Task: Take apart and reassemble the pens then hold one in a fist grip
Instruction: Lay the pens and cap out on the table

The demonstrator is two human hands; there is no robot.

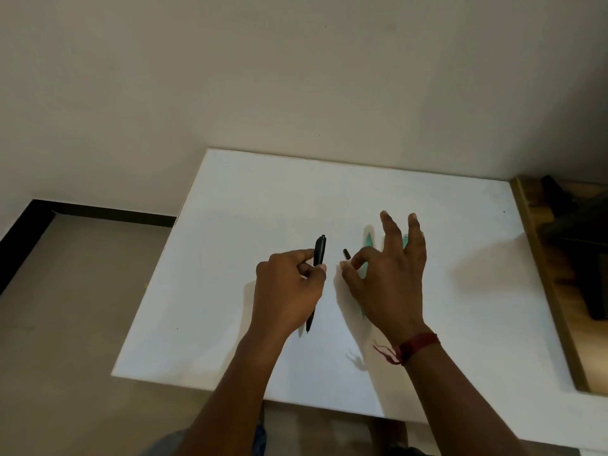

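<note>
My left hand (289,291) grips a black pen (319,251) above the white table (230,291). The pen's clicker end points away from me and its tip shows below my palm. My right hand (388,281) pinches a small black pen part (346,254) between thumb and index finger, with the other fingers spread. A green pen (367,245) lies on the table under my right hand, mostly hidden. A second green piece (405,241) shows between my right fingers.
The table stands against a beige wall (296,77). A wooden surface (559,258) with dark objects borders the table on the right. Bare floor (65,324) lies to the left. A red thread band (414,347) circles my right wrist.
</note>
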